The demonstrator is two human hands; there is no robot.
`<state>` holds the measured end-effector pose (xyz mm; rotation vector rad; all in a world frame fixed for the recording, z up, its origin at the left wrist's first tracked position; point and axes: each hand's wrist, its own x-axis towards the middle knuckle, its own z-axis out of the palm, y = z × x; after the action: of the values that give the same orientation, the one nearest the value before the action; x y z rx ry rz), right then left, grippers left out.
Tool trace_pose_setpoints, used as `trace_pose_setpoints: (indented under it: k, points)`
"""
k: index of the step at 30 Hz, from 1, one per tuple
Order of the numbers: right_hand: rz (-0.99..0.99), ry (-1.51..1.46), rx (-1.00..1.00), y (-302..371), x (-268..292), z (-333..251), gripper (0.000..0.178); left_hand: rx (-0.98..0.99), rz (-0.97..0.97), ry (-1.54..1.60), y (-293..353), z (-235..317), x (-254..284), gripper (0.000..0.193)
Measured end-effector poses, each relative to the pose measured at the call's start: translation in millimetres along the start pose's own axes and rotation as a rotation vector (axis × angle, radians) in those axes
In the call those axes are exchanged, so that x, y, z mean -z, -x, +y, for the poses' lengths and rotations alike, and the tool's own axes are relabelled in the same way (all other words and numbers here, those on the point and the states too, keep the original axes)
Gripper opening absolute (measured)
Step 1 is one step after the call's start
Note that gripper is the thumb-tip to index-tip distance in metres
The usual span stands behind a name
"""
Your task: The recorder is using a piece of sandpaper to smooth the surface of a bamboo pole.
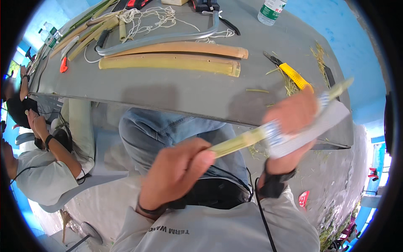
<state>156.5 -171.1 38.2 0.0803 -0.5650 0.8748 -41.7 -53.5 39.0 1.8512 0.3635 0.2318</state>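
Note:
My left hand (178,166) is closed round the near end of a pale green bamboo strip (235,144), which slants up to the right above my lap. My right hand (296,111), smeared by motion, grips a folded sheet (310,133) that wraps the strip farther along. The sheet looks grey on one face, with white and blue print on the other; it may be sandpaper. Beyond it the strip's far tip (342,88) sticks out. On the table close to my right hand lies a yellow-handled utility knife (294,74).
Two split bamboo pieces (172,64) lie across the grey table (138,86). Behind them are a hacksaw (168,41), tangled white string (147,17), bamboo sticks (92,35) and a water bottle (270,11). Bamboo shavings (321,59) litter the right side. A co-worker (50,164) sits at left.

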Motion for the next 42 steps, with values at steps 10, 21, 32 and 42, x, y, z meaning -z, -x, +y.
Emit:
trace_pose_setpoints:
  k: [10,21,32,42]
  points:
    - [0.029,0.031,-0.13,1,6,29,0.037,-0.038,0.051,-0.149,-6,-3,-11,0.027]
    - [0.02,0.113,-0.09,0,-1,12,0.032,-0.028,0.045,-0.091,1,-12,-4,0.032]
    - [0.045,-0.059,0.118,-3,-3,-28,0.037,-0.051,0.029,-0.155,3,-7,10,0.027]
    - [0.124,-0.08,0.177,-1,-9,-12,0.037,-0.059,0.07,-0.144,2,-11,-1,0.031]
